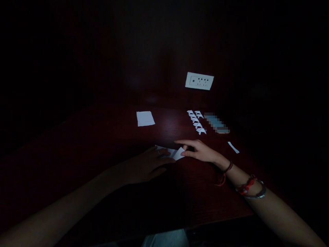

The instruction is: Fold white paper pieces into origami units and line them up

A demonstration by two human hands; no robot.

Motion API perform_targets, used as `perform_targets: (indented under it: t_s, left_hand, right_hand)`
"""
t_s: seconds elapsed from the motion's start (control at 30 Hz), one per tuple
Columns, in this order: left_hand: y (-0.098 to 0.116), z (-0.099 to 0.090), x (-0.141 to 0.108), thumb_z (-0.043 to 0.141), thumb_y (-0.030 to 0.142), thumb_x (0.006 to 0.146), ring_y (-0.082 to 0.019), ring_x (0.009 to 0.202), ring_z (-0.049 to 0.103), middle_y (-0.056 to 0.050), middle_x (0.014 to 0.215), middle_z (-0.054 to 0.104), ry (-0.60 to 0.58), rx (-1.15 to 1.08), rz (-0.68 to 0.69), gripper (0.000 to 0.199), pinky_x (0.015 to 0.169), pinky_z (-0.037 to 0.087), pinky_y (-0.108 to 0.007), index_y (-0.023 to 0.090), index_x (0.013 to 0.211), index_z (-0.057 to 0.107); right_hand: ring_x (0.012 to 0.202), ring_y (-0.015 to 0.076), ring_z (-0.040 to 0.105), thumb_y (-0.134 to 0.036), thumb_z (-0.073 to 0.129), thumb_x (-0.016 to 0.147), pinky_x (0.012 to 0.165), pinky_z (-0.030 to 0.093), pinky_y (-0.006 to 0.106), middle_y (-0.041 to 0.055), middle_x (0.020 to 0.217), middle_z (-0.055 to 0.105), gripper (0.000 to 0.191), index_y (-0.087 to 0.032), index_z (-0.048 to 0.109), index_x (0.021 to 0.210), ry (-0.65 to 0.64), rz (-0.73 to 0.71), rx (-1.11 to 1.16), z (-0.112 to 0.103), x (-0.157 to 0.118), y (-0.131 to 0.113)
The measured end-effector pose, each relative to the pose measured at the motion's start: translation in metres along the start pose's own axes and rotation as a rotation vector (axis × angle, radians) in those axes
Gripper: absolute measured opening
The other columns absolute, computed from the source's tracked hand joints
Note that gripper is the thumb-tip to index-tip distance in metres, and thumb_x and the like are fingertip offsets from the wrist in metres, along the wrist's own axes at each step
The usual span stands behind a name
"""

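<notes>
A white sheet of paper lies on the dark red table between my hands, its right corner folded up into a pointed flap. My left hand, in shadow, rests flat over the sheet's left part with fingers spread, and hides much of it. At the raised flap, my right hand pinches the paper between thumb and fingers, its index finger stretched out to the left. Beyond the right hand, several small folded paper pieces stand in two rows.
A stack of white paper sheets lies at the back left of the table. A phone, its screen blurred out, is beside the folded pieces. Nearer right lies a paper strip. A socket plate is on the wall.
</notes>
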State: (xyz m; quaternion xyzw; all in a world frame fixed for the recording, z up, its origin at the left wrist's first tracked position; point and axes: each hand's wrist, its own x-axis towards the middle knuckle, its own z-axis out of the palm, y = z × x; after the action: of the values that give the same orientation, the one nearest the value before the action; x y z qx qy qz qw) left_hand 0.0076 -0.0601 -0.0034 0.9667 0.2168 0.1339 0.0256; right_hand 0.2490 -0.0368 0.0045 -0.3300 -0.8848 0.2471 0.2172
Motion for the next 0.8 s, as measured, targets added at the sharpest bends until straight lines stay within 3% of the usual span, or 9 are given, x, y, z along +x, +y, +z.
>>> perform_targets:
  t_s: [0.13,0.33,0.47,0.6,0.8]
  left_hand:
    - [-0.003,0.004,0.000,0.042,0.023,0.084,-0.021,0.115,0.033,-0.006,0.124,0.041,0.023,0.014,0.016,0.036,0.097,0.024,-0.041,0.023,0.120,0.039]
    - [-0.003,0.006,0.003,0.044,0.022,0.083,-0.021,0.112,0.037,-0.004,0.125,0.038,0.080,-0.012,-0.021,0.034,0.092,0.033,-0.038,0.027,0.116,0.044]
    - [-0.002,0.006,0.002,0.044,0.020,0.082,-0.023,0.113,0.035,-0.003,0.130,0.031,0.090,0.014,-0.044,0.034,0.092,0.033,-0.040,0.028,0.115,0.045]
    - [-0.004,0.004,0.000,0.042,0.021,0.084,-0.022,0.112,0.036,-0.005,0.124,0.040,0.036,0.014,-0.010,0.033,0.094,0.031,-0.040,0.023,0.116,0.043]
    - [-0.001,-0.006,-0.003,0.039,0.022,0.085,-0.021,0.113,0.035,-0.006,0.124,0.040,-0.004,0.015,-0.022,0.033,0.094,0.031,-0.039,0.022,0.118,0.041]
  right_hand:
    - [0.065,0.0092,0.050,-0.026,0.047,0.080,0.064,0.042,0.023,-0.0012,0.072,0.055,0.044,-0.018,0.037,0.121,0.072,0.023,-0.044,0.005,0.004,-0.001]
    - [0.075,0.0129,0.049,-0.028,0.049,0.079,0.074,0.040,0.028,0.0020,0.078,0.055,0.039,-0.018,0.043,0.116,0.173,-0.005,-0.224,0.010,0.009,-0.006]
    - [0.083,0.0134,0.050,-0.026,0.046,0.081,0.076,0.041,0.027,0.0051,0.090,0.055,0.033,-0.017,0.047,0.113,0.127,-0.065,-0.184,0.004,0.007,-0.010]
    - [0.089,0.0131,0.050,-0.023,0.046,0.081,0.079,0.041,0.027,0.0053,0.098,0.054,0.028,-0.019,0.052,0.108,0.059,-0.121,-0.124,-0.001,0.002,-0.008]
    - [0.088,0.0134,0.049,-0.018,0.045,0.081,0.077,0.041,0.027,0.0055,0.097,0.051,0.023,-0.020,0.059,0.099,0.057,-0.130,-0.297,0.003,0.000,-0.007]
